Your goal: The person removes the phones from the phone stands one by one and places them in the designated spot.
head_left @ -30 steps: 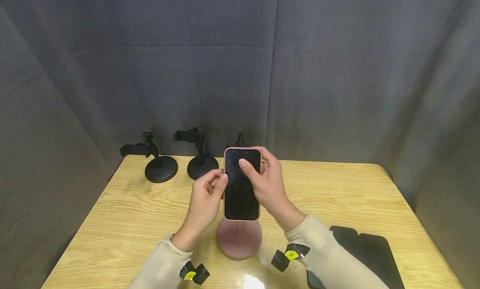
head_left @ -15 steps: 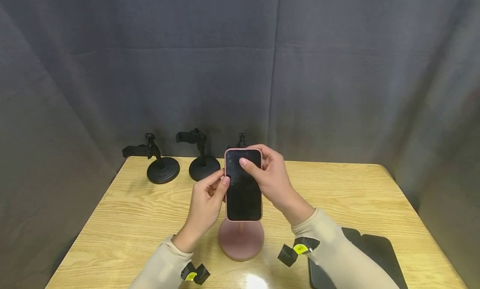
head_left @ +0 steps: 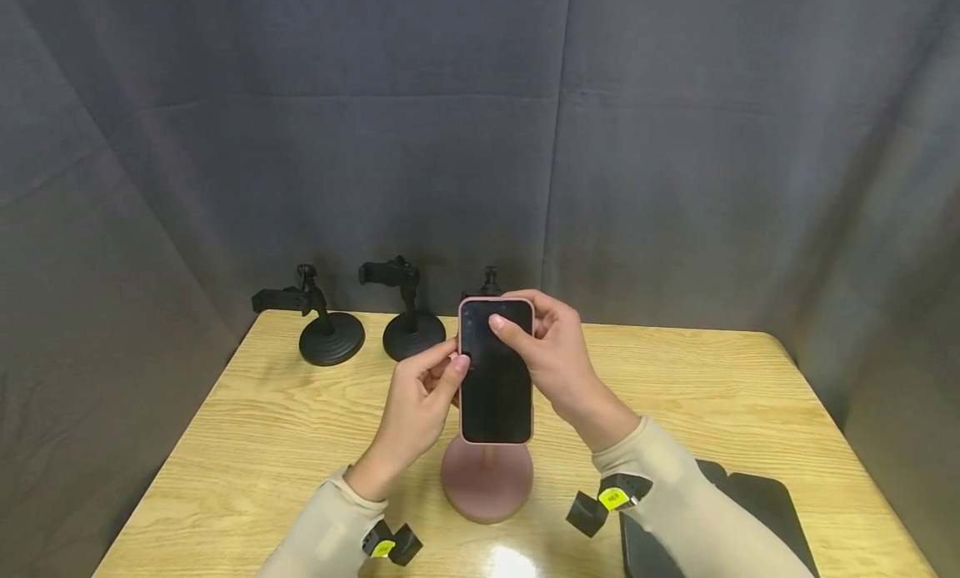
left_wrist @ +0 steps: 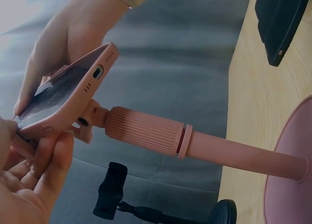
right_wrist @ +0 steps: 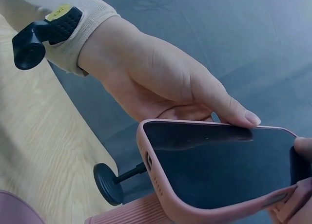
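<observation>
A smartphone [head_left: 497, 394] in a pink case sits upright at the head of a pink phone stand [left_wrist: 146, 131], screen toward me. My left hand [head_left: 412, 411] pinches the phone's left edge; its thumb is at the front, its other fingers at the back. From the right side my right hand [head_left: 561, 357] holds the upper part, the thumb lying on the screen and fingers passing behind. In the left wrist view, a small pink clamp piece [left_wrist: 85, 131] shows under the phone. In the right wrist view, the left thumb presses the phone's edge. The phone hides most of the stand's head.
Two black phone stands [head_left: 332, 339] [head_left: 414, 334] stand at the back left, and a third black stand [head_left: 491, 279] is mostly hidden behind the phone. A dark flat folding case or tablet [head_left: 772, 511] lies at the right front, partly under the right forearm. Grey curtains surround the wooden table [head_left: 277, 444].
The head view has shifted slightly, so the scene sits a little farther right. My right wrist has swung slightly outward to the right. Both hands keep their hold on the phone.
</observation>
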Available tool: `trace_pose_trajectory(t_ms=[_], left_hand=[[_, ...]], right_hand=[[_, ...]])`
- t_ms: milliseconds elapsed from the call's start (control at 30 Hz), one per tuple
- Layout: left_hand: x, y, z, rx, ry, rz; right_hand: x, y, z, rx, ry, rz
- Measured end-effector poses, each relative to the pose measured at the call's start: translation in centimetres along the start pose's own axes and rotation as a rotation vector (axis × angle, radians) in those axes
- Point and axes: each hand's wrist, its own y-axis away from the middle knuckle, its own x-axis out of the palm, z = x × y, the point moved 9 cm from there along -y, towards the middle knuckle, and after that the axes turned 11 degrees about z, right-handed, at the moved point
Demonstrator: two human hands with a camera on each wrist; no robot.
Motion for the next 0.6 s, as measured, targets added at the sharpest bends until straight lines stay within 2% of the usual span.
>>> trace_pose_trajectory(t_ms=[600], left_hand=[[-0.11, -0.04, -0.05, -0.007, 0.021, 0.049]], right_hand=[[-0.15, -0.58, 0.21, -0.002, -0.006, -0.033]])
